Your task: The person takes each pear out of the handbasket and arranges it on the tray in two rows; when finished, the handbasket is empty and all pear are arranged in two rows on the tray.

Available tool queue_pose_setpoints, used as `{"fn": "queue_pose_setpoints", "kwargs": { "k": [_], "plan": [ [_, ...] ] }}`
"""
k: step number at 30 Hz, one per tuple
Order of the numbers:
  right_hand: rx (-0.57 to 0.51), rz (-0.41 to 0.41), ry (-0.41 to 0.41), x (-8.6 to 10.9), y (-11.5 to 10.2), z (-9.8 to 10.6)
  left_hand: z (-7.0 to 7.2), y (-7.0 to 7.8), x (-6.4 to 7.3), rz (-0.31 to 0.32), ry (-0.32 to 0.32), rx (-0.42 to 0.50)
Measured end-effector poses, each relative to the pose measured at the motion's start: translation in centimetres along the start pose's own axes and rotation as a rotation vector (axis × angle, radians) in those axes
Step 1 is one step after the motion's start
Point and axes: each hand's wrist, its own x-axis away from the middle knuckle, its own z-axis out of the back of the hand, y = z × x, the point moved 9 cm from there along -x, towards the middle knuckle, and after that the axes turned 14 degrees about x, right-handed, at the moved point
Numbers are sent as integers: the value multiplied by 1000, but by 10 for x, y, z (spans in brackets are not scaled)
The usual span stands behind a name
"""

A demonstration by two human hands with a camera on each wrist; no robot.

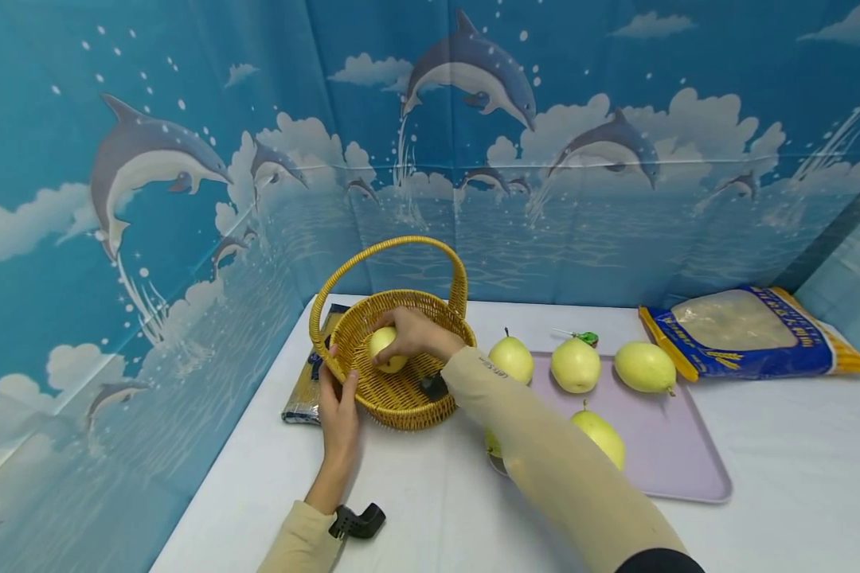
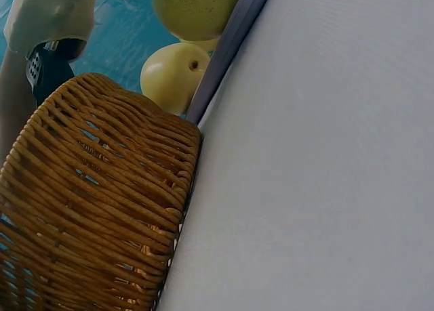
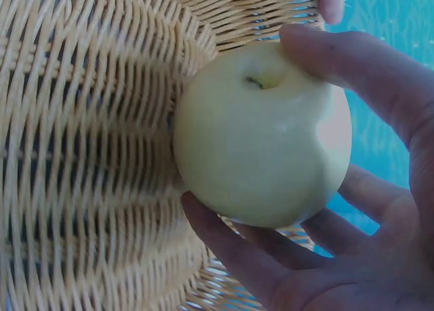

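A round yellow-green pear [image 1: 388, 350] is in my right hand [image 1: 417, 333], down inside a woven wicker basket [image 1: 408, 418] with a tall arched handle. In the right wrist view, thumb and fingers curl round the pear [image 3: 261, 138], its dimple facing up, close against the basket's woven inside [image 3: 102, 148]. My left hand [image 1: 340, 414] grips the basket's left rim near the foot of the handle. One of its fingertips [image 3: 331, 3] shows at the rim in the right wrist view. The left wrist view shows the basket's outer side [image 2: 102, 202] and no left fingers.
Right of the basket, a lilac tray [image 1: 677, 446] bears several pears [image 1: 576, 366], partly hidden behind my right sleeve [image 1: 545, 446]. A blue-and-yellow bag [image 1: 752, 334] lies at the back right. Another flat package [image 1: 303, 394] lies partly under the basket's left side. A dolphin-print curtain [image 1: 430, 199] hangs behind.
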Motion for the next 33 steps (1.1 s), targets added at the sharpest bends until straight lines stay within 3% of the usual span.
{"fn": "queue_pose_setpoints", "kwargs": {
  "k": [18,33],
  "plan": [
    [76,92,78,49,-12,44,-1,0,-1,-2,-11,-1],
    [56,142,162,121,-6,69,-1,-1,1,8,-8,13]
  ]
}}
